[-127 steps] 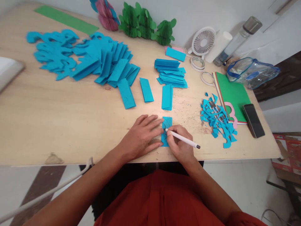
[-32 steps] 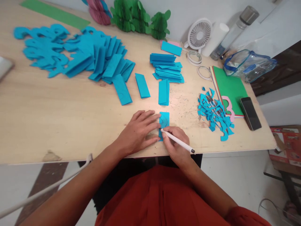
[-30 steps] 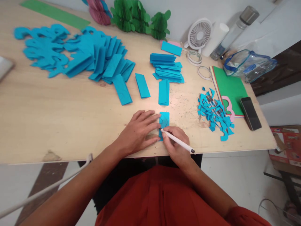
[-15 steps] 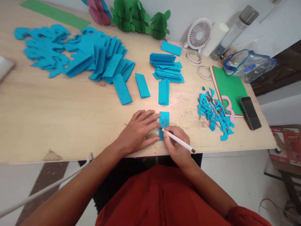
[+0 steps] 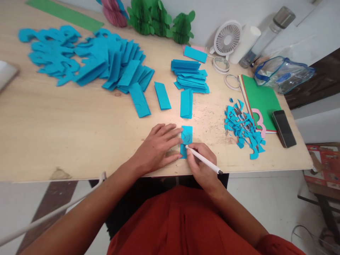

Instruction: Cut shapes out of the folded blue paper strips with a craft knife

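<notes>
A small blue paper strip with a dark curved line drawn on it lies near the table's front edge. My left hand is flat and spread, its fingertips touching the strip's left side. In my right hand is a white pen with a dark end, its tip at the strip's lower part. Just beyond lies a short stack of folded blue paper. Single blue pieces rest to its left, one with a curve drawn on it.
A heap of folded and cut blue paper covers the back left. Blue scraps lie at right beside green paper and a phone. Along the wall stand a fan, a bottle and green paper decorations.
The whole view has shifted slightly. The pen tip has moved a little to the right on the strip; my left hand stays in place on it.
</notes>
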Tool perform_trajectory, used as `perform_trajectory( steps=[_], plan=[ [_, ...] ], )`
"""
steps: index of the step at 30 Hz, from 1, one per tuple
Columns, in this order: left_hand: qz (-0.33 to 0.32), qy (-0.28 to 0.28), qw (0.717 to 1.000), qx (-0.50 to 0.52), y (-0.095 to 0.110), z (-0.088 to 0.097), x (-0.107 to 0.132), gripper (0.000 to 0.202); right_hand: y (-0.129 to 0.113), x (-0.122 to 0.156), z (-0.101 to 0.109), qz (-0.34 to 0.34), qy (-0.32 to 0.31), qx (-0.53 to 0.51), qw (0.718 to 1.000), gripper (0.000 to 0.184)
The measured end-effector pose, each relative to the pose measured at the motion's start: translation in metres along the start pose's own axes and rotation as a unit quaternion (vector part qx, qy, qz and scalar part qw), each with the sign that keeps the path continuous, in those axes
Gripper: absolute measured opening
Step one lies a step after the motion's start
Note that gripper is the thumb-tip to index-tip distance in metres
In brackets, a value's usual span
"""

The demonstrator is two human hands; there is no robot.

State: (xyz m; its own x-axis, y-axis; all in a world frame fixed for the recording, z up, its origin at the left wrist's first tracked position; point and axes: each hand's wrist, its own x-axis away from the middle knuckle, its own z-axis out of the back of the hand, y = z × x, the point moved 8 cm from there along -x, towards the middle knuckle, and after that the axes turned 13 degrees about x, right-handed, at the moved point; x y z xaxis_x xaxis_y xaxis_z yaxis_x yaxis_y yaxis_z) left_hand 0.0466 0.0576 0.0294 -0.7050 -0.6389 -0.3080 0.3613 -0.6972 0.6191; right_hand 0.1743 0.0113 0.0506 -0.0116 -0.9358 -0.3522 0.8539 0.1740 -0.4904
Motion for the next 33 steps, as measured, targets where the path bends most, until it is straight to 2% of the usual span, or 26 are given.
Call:
perform_trajectory(
  steps=[16,33],
  plan=[
    [0.010,-0.002,1.000,0.010,-0.0032,-0.0024,0.0017,0.027,0.0040,0.0002,0.0028,-0.030,-0.018,0.013,0.999,0.013],
    [0.014,-0.014,1.000,0.006,0.0000,0.0003,-0.0011,0.026,0.0038,0.0023,0.0030,-0.019,-0.005,0.030,0.999,0.012]
  ],
)
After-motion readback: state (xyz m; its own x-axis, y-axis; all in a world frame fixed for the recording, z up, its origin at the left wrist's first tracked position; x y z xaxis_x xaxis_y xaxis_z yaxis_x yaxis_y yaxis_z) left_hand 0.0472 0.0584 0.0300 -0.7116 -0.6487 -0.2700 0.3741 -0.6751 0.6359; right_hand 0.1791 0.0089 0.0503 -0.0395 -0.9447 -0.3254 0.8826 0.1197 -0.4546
